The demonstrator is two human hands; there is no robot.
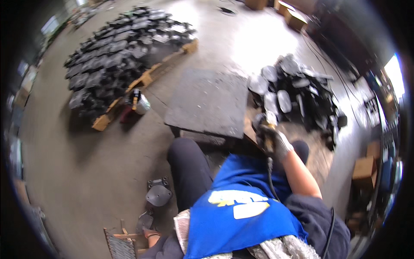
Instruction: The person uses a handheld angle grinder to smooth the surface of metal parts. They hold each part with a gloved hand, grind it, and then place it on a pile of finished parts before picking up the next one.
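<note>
My right hand, in a pale work glove, is wrapped round a corded angle grinder at the right edge of a dark, flat-topped work table. The grinder's cord runs down over my blue apron. At the lower left my left hand reaches down beside me, close to a small dark grey metal piece. Its fingers are too blurred and small to make out, so I cannot tell if it grips the piece. A dark metal plate part lies on the floor by my left leg.
Many dark metal parts are stacked on a wooden pallet at far left. A loose heap of metal parts lies on the right. A container with a yellow-and-black item stands by the pallet. Cardboard boxes sit at right.
</note>
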